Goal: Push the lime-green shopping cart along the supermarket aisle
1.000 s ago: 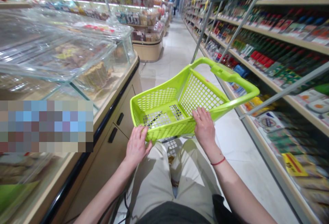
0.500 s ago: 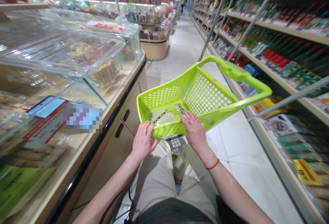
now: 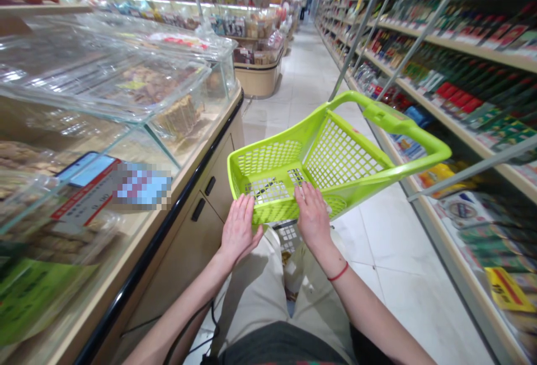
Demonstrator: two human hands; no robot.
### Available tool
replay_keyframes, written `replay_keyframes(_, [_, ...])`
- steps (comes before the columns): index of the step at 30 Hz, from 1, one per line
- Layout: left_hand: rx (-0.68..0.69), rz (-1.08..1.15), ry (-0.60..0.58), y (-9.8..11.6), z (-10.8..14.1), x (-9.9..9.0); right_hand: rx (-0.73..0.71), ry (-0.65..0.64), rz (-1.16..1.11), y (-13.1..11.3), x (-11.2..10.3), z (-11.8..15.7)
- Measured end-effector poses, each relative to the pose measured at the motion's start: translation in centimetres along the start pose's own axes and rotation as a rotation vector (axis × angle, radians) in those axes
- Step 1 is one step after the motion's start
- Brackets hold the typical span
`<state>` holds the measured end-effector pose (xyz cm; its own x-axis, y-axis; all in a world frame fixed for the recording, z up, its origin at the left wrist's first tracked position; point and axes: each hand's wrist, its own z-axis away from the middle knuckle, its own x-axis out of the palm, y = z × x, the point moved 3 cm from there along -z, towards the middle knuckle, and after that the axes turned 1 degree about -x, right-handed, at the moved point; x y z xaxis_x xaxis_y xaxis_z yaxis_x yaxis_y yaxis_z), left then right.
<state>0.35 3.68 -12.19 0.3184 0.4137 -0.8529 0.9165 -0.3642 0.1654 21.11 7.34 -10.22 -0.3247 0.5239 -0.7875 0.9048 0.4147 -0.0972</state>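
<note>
A lime-green plastic shopping basket (image 3: 268, 158) with a mesh wall and a long curved handle (image 3: 403, 122) sits at the middle of the view, on top of a wheeled cart. My left hand (image 3: 239, 228) and my right hand (image 3: 312, 218) both rest on its near rim, fingers extended over the edge and a short gap between the hands. A second white mesh tier (image 3: 288, 239) shows below the basket. A red string circles my right wrist (image 3: 338, 271). My beige trousers (image 3: 251, 298) fill the space below.
A glass display counter (image 3: 126, 85) with packaged foods runs along the left. Tall goods shelves (image 3: 453, 74) line the right, with metal rods slanting across them. A tiled aisle floor (image 3: 403, 231) stretches ahead, and a distant person (image 3: 303, 4) stands at its far end.
My right hand has slid along the rim toward my left hand, and both now lie flatter. The basket sits further right in view, and the surroundings shift as I move down the aisle.
</note>
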Motion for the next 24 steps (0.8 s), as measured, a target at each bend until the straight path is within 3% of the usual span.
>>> replay_keyframes(5, [0.074, -0.008, -0.068, 2.4, -1.3, -0.1, -0.009, -0.033, -0.051, -1.9, 0.3, -0.2])
replay_keyframes(11, [0.136, 0.006, -0.113, 4.7, -2.6, 1.0, -0.064, -0.068, -0.027, -1.7, 0.0, -0.4])
replay_keyframes(15, [0.139, -0.008, -0.115, 4.3, -2.6, 1.5, -0.084, -0.100, 0.027, 1.0, -1.0, -0.6])
replay_keyframes(21, [0.115, -0.032, -0.101, 3.5, -2.9, 1.4, -0.001, -0.054, 0.173, 7.7, -3.4, -1.2])
replay_keyframes(24, [0.114, -0.029, -0.100, 3.4, -2.9, 1.4, 0.023, -0.018, 0.180, 8.9, -3.6, -1.3])
